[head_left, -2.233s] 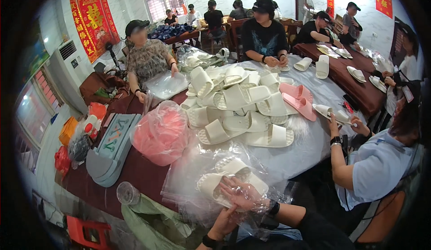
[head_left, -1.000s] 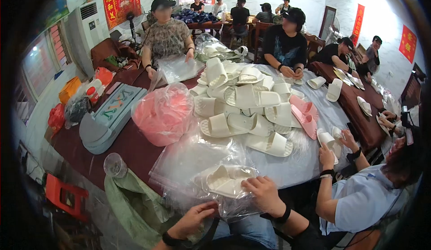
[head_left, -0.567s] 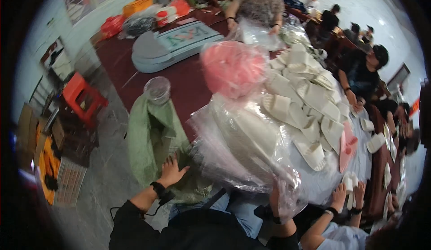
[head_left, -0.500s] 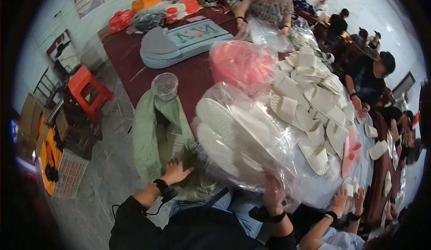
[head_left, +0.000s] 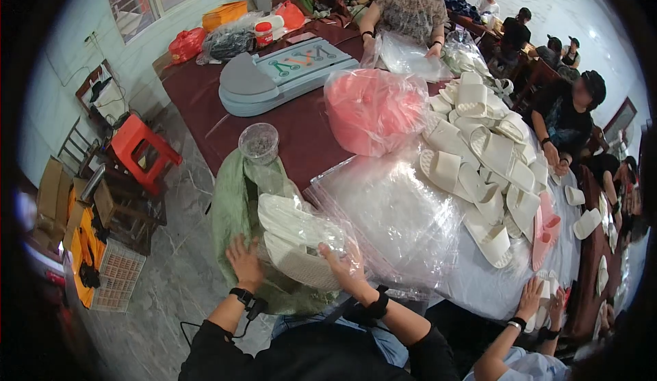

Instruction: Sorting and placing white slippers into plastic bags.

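A clear plastic bag of white slippers (head_left: 291,234) lies tilted in the mouth of the green woven sack (head_left: 233,182). My right hand (head_left: 345,271) is on the near right side of that bag, gripping its loose plastic and slippers. My left hand (head_left: 245,261) rests against the sack's near left edge, fingers apart, holding nothing. To the right of the bag lies a stack of flat clear plastic bags (head_left: 390,210). A round clear tub (head_left: 259,143) stands at the sack's far end.
A pink bundle in clear plastic (head_left: 375,111) sits beyond the flat bags. White slippers (head_left: 489,148) heap up at the right, with pink slippers (head_left: 546,224) beside them. Grey-blue flat pieces (head_left: 274,76) lie at the back left. Co-workers stand across and to the right; a red stool (head_left: 142,150) is on the left.
My right hand has brought the bagged white slippers left and down into the sack's mouth, uncovering the flat plastic bags. My left hand has shifted slightly left along the sack.
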Demonstrator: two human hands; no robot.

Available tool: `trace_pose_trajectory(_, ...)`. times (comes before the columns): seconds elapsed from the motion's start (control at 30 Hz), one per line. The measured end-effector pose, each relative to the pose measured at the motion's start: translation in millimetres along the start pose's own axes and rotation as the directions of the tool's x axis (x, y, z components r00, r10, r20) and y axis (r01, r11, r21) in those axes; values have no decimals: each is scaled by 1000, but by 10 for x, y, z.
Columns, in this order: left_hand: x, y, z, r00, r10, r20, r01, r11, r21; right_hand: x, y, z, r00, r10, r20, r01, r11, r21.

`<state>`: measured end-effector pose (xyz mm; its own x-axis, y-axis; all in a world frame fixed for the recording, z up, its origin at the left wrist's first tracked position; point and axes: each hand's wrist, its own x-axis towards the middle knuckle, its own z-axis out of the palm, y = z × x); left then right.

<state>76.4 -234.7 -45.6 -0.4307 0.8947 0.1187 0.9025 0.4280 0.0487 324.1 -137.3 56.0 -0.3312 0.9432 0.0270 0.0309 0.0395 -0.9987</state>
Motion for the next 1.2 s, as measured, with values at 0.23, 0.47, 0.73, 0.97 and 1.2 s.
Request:
trace_pose_trajectory(0.23,10,-373,15,901,-433,-38,434,900,35,69,326,337,956,-241,167,282,913,-296)
trace_pose_trajectory(0.47,182,-589,-319,809,-572,133,572,717,-397,-54,556,591,885,-145,443,343,846,-408)
trace_pose_trajectory(0.73,232,-724,71,798,-509,-323,280,788,-549,-64,553,425,756,-142,639,495,763,-417)
trace_pose_trajectory(0.97,610,372,-501,941,-136,-310,35,950,-309,-43,-159,-377,872,-344,348,465,805,-368)
trace_pose_trajectory(1.2,759,1599,-724,852,323,-413,-518,640,-568,-83,-113,-1001,930,-364,-46,184,572,-799)
